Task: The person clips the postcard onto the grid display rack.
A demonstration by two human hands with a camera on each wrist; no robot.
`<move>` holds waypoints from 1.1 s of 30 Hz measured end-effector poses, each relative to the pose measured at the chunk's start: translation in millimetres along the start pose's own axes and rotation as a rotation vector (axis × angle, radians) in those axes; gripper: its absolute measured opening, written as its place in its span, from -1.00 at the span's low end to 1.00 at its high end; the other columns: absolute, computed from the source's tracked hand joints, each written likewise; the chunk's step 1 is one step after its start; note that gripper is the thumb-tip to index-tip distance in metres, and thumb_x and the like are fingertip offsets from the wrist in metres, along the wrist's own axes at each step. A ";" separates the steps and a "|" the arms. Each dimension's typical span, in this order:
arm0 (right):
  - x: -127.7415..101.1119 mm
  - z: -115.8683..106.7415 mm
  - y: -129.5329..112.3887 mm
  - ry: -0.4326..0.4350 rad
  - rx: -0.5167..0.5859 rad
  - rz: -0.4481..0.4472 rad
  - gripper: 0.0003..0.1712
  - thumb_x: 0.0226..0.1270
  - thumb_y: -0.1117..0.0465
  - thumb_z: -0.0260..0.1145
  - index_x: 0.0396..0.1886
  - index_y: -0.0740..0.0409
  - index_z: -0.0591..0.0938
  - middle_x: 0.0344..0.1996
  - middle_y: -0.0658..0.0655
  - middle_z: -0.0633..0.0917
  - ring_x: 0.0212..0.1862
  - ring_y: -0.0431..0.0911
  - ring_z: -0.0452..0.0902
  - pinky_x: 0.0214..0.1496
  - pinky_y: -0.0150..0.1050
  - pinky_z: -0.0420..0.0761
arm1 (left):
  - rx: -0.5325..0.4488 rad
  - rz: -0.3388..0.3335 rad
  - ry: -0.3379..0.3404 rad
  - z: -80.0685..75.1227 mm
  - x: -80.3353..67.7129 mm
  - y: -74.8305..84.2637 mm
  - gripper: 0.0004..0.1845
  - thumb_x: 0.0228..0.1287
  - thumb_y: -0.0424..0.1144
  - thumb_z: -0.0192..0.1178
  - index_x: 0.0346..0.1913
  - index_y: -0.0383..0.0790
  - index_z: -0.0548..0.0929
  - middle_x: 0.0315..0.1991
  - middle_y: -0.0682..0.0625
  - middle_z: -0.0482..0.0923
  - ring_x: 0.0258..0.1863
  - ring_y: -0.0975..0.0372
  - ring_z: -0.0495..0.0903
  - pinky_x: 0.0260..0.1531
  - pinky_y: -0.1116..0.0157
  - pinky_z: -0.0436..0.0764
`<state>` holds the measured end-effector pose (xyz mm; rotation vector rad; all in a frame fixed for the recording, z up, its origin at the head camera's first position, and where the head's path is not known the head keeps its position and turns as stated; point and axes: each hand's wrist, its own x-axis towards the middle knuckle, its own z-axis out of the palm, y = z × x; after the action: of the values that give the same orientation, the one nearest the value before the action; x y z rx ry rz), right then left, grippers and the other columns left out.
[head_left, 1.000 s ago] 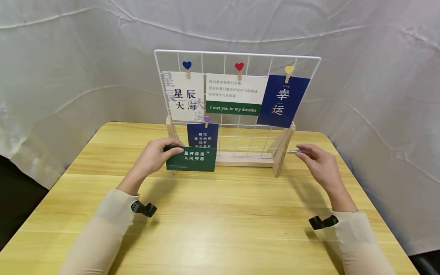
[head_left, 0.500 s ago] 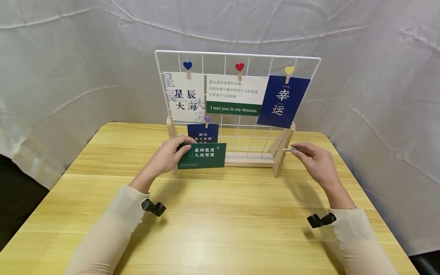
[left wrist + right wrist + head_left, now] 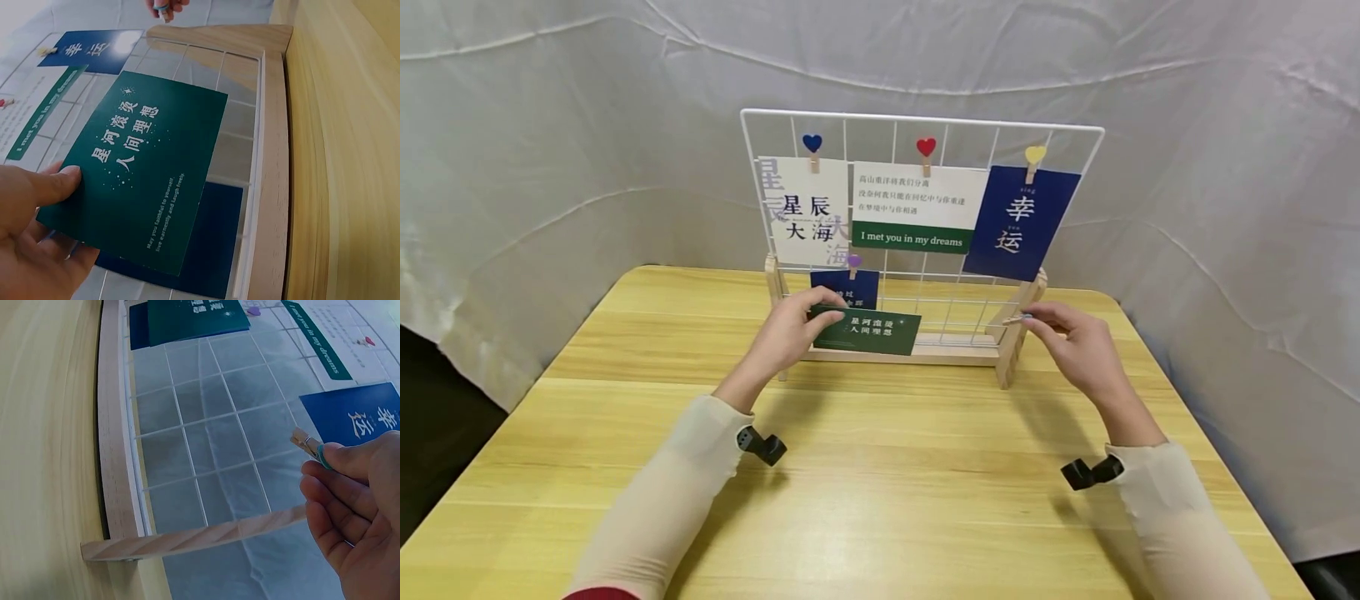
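A person's left hand (image 3: 790, 333) pinches a dark green card (image 3: 867, 331) by its left edge, thumb on its face, and holds it against the lower part of a white wire grid (image 3: 925, 125) standing in a wooden base (image 3: 917, 352) on the table (image 3: 880, 467); the card overlaps a small blue card (image 3: 837, 287) hung from a purple heart peg (image 3: 853, 262). The right hand (image 3: 1078, 342), fingers curled, grips a small wooden clothespeg (image 3: 1017, 318) just beside the frame's right upright. The work looks to be at the hanging stage: card placed, peg not yet on it. The next move would seem to call for bringing the peg across to the card's top edge and clipping both to a wire. The grid already bears three cards: a white card (image 3: 805, 212) under a blue heart, a white-and-green card (image 3: 917, 208) under a red one, and a navy card (image 3: 1021, 223) under a yellow one
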<state>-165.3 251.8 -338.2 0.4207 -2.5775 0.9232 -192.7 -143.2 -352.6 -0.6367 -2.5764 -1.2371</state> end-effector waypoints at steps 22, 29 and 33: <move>27.7 12.1 -30.4 -0.034 0.013 -0.057 -0.75 0.42 0.10 0.29 -0.05 0.13 0.71 -0.15 0.11 0.74 -0.15 -0.01 0.66 -0.14 -0.24 0.61 | -0.064 -0.073 0.115 22.6 25.1 14.7 -0.85 0.34 -0.18 0.27 -0.09 -0.08 0.72 -0.06 0.00 0.68 -0.34 0.16 0.52 -0.36 0.22 0.47; 35.7 14.2 -37.1 -0.024 0.042 -0.069 -0.78 0.38 0.13 0.32 -0.11 0.15 0.72 -0.20 0.10 0.75 -0.23 -0.06 0.67 -0.25 -0.58 0.50 | -0.099 -0.065 0.118 28.0 32.1 16.7 -0.86 0.33 -0.21 0.28 -0.11 -0.11 0.73 0.00 -0.01 0.67 -0.15 0.19 0.60 -0.18 0.19 0.55; 40.2 15.8 -41.3 -0.020 0.030 -0.082 -0.77 0.38 0.13 0.33 -0.11 0.17 0.72 -0.22 0.11 0.76 -0.23 -0.04 0.68 -0.25 -0.58 0.50 | -0.098 -0.051 0.131 30.4 35.7 19.6 -0.85 0.31 -0.21 0.30 -0.11 -0.12 0.73 0.00 -0.02 0.67 -0.10 0.17 0.61 -0.13 0.18 0.56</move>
<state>-188.5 204.8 -309.5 0.5429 -2.5465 0.9340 -215.3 -98.3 -345.0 -0.4934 -2.4517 -1.3800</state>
